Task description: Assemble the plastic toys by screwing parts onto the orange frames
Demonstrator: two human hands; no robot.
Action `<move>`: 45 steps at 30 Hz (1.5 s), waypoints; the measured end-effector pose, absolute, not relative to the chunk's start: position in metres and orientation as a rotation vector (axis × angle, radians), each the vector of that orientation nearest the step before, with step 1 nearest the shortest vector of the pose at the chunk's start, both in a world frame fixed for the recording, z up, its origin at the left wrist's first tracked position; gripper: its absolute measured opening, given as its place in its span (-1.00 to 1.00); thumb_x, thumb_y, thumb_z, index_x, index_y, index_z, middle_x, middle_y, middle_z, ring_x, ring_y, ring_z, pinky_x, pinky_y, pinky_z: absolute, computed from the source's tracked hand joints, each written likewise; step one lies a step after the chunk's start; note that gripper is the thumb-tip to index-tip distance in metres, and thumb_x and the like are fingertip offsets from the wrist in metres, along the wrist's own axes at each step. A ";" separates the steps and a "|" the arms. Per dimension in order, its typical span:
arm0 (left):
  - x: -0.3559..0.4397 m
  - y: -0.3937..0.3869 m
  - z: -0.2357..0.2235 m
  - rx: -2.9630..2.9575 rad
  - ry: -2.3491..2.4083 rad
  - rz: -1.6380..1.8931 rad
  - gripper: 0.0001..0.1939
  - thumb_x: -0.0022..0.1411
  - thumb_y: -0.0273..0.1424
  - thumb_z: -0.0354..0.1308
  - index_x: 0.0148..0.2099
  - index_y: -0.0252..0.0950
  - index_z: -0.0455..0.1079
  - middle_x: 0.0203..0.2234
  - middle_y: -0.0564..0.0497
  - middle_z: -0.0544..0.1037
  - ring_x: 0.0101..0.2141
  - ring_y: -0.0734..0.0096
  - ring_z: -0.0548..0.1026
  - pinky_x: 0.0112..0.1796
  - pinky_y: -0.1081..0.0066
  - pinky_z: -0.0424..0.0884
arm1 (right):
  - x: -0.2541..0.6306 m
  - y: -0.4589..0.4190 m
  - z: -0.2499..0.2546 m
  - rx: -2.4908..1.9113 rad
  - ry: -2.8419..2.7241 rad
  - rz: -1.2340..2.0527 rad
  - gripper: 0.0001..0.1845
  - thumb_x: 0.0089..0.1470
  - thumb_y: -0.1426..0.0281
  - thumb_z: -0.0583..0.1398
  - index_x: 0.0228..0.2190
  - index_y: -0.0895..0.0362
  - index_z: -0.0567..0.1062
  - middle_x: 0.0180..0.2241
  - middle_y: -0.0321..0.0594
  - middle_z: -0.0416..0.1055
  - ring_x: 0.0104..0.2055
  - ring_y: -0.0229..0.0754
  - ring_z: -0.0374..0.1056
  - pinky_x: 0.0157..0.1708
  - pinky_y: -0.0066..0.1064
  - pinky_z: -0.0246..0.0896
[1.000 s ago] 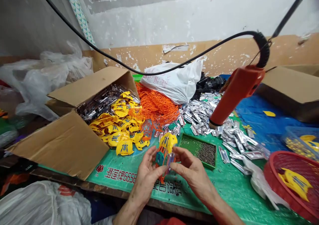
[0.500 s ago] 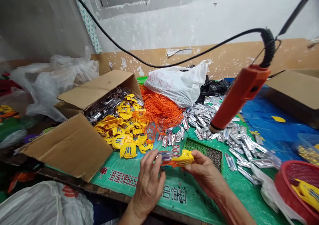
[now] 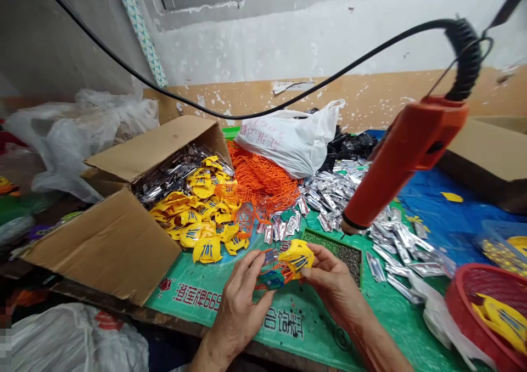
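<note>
Between my two hands is a toy car body (image 3: 294, 259), made up of a yellow shell with blue stripes, an orange frame, and clear and teal plastic parts. My left hand (image 3: 242, 292) pinches its left end with thumb and fingers. Its right end, at the yellow shell, is gripped by my right hand (image 3: 331, 276). Just behind my right hand lies a green tray (image 3: 329, 239) of small dark screws. An orange electric screwdriver (image 3: 405, 158) hangs tip down on a coiled black cord, above and to the right of the hands.
Left, a tipped cardboard box (image 3: 107, 246) spills yellow shells (image 3: 208, 248) and silver parts. Behind lie orange plastic frames (image 3: 263, 180) and a white bag (image 3: 288, 141). Silver pieces (image 3: 395, 240) are strewn to the right, near a red basket (image 3: 457, 300) holding yellow parts.
The toy car body has been tilted, so the yellow shell's striped face and the teal part now show more. Both hands still hold it. The view has shifted slightly.
</note>
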State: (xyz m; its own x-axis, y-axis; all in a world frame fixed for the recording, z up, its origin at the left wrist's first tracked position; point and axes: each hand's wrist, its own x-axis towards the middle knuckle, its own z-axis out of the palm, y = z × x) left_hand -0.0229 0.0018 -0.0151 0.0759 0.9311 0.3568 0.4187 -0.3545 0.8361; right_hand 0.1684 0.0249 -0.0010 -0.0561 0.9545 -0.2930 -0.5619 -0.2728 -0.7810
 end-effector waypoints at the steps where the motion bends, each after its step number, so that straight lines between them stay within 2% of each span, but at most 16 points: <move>1: -0.022 0.002 -0.013 1.811 1.332 1.231 -0.47 0.09 -0.50 0.24 0.12 -0.11 0.39 0.06 -0.12 0.44 0.06 0.05 0.38 0.10 0.11 0.26 | 0.169 0.025 -0.001 -0.962 -0.561 1.619 -0.49 -0.40 0.47 0.45 -0.27 0.12 0.52 -0.34 -0.24 0.55 -0.39 -0.23 0.40 -0.47 -0.46 0.28; 6: -0.020 -0.001 0.005 1.527 1.357 1.164 -0.38 -0.12 -0.55 0.36 0.05 -0.14 0.45 0.00 -0.09 0.45 0.03 0.03 0.38 0.08 0.16 0.27 | 0.171 0.024 -0.002 -0.920 -0.577 1.648 -0.48 -0.31 0.45 0.42 -0.20 0.10 0.50 -0.28 -0.19 0.55 -0.38 -0.20 0.42 -0.46 -0.43 0.30; 9: -0.021 -0.001 0.012 1.126 1.169 1.020 -0.46 0.03 -0.39 0.32 0.10 -0.20 0.39 -0.06 -0.11 0.50 -0.03 0.10 0.44 0.00 0.20 0.34 | 0.171 0.025 -0.002 -0.938 -0.565 1.643 -0.52 -0.29 0.44 0.42 -0.22 0.12 0.52 -0.28 -0.18 0.54 -0.39 -0.20 0.41 -0.50 -0.45 0.29; 11: -0.021 0.000 0.013 0.881 1.011 0.906 -0.54 0.14 -0.29 0.23 0.09 -0.28 0.39 -0.19 -0.13 0.56 -0.17 0.18 0.51 -0.09 0.23 0.40 | 0.170 0.025 -0.002 -0.957 -0.547 1.624 -0.55 -0.29 0.43 0.42 -0.25 0.13 0.53 -0.30 -0.19 0.54 -0.44 -0.24 0.39 -0.56 -0.50 0.26; 15: -0.018 0.004 0.008 0.539 0.816 0.902 -0.65 0.12 -0.34 0.27 -0.03 -0.35 0.47 -0.24 -0.12 0.59 -0.24 0.25 0.54 -0.13 0.29 0.42 | 0.166 0.026 0.000 -0.960 -0.553 1.598 -0.62 -0.17 0.31 0.39 -0.24 0.15 0.55 -0.31 -0.17 0.55 -0.50 -0.30 0.35 -0.57 -0.50 0.25; 18: -0.015 0.006 0.004 0.407 0.741 0.909 -0.70 0.08 -0.36 0.29 -0.12 -0.39 0.51 -0.28 -0.12 0.61 -0.26 0.24 0.56 -0.14 0.30 0.43 | 0.164 0.026 0.000 -0.974 -0.576 1.601 -0.57 -0.11 0.23 0.35 -0.16 0.14 0.53 -0.27 -0.12 0.55 -0.41 -0.21 0.41 -0.45 -0.40 0.33; 21: -0.015 0.006 0.000 0.381 0.708 0.901 -0.70 0.08 -0.39 0.29 -0.11 -0.39 0.50 -0.27 -0.12 0.62 -0.23 0.24 0.56 -0.13 0.32 0.43 | 0.166 0.025 -0.004 -1.004 -0.603 1.576 -0.52 -0.12 0.22 0.35 -0.13 0.14 0.52 -0.24 -0.11 0.55 -0.37 -0.18 0.43 -0.40 -0.37 0.33; 24: -0.015 0.007 -0.002 0.333 0.719 0.897 -0.75 0.11 -0.40 0.27 -0.14 -0.39 0.50 -0.31 -0.10 0.62 -0.28 0.30 0.57 -0.28 0.42 0.45 | 0.168 0.024 -0.009 -1.024 -0.651 1.552 -0.51 -0.11 0.21 0.34 -0.12 0.14 0.52 -0.23 -0.13 0.55 -0.39 -0.22 0.41 -0.39 -0.37 0.33; 27: -0.015 0.007 -0.003 0.188 0.755 0.822 -0.82 0.19 -0.37 0.20 -0.27 -0.43 0.49 -0.48 -0.07 0.57 -0.52 0.48 0.49 -0.61 0.59 0.28 | 0.168 0.023 -0.010 -1.059 -0.726 1.498 -0.48 -0.07 0.19 0.32 -0.07 0.14 0.49 -0.32 -0.18 0.55 -0.43 -0.25 0.38 -0.38 -0.37 0.32; 29: -0.016 0.007 -0.003 0.069 0.752 0.759 -0.76 0.25 -0.33 0.15 -0.33 -0.44 0.47 -0.58 -0.02 0.50 -0.67 0.64 0.32 -0.69 0.64 0.11 | 0.169 0.021 -0.008 -1.086 -0.810 1.440 -0.45 -0.05 0.18 0.30 -0.02 0.13 0.45 -0.39 -0.22 0.53 -0.42 -0.22 0.39 -0.37 -0.36 0.33; 31: -0.017 0.007 -0.003 -0.007 0.718 0.710 -0.73 0.27 -0.30 0.12 -0.34 -0.44 0.45 -0.61 0.03 0.42 -0.72 0.73 0.17 -0.69 0.67 0.05 | 0.169 0.020 -0.007 -1.106 -0.901 1.382 -0.44 -0.07 0.18 0.31 -0.01 0.11 0.45 -0.43 -0.25 0.52 -0.41 -0.20 0.39 -0.37 -0.35 0.33; 33: -0.018 0.005 -0.004 -0.023 0.683 0.658 -0.71 0.28 -0.28 0.10 -0.29 -0.44 0.45 -0.61 0.04 0.38 -0.72 0.76 0.11 -0.68 0.68 0.00 | 0.170 0.020 -0.007 -1.126 -0.966 1.312 -0.48 -0.11 0.19 0.33 -0.08 0.09 0.50 -0.45 -0.26 0.52 -0.43 -0.21 0.39 -0.39 -0.35 0.33; 37: -0.021 0.001 -0.005 0.018 0.654 0.629 -0.68 0.31 -0.26 0.05 -0.19 -0.44 0.47 -0.55 -0.02 0.41 -0.71 0.75 0.11 -0.68 0.69 -0.04 | 0.172 0.021 -0.012 -1.186 -1.072 1.176 -0.61 -0.07 0.18 0.28 -0.18 0.05 0.56 -0.45 -0.25 0.55 -0.46 -0.17 0.44 -0.43 -0.34 0.36; 40: -0.023 -0.001 -0.005 0.041 0.653 0.636 -0.64 0.32 -0.24 0.02 -0.18 -0.44 0.48 -0.54 -0.06 0.44 -0.71 0.76 0.11 -0.68 0.70 -0.07 | 0.174 0.021 -0.015 -1.241 -1.168 1.093 -0.65 -0.03 0.19 0.25 -0.18 0.04 0.57 -0.39 -0.24 0.58 -0.44 -0.15 0.47 -0.40 -0.32 0.38; 45: -0.023 -0.004 -0.005 0.091 0.632 0.636 -0.59 0.32 -0.20 -0.01 -0.18 -0.46 0.49 -0.51 -0.17 0.51 -0.73 0.75 0.13 -0.70 0.68 -0.06 | 0.175 0.019 -0.014 -1.313 -1.283 0.961 -0.65 0.00 0.20 0.22 -0.16 0.02 0.57 -0.42 -0.28 0.58 -0.46 -0.18 0.45 -0.43 -0.36 0.35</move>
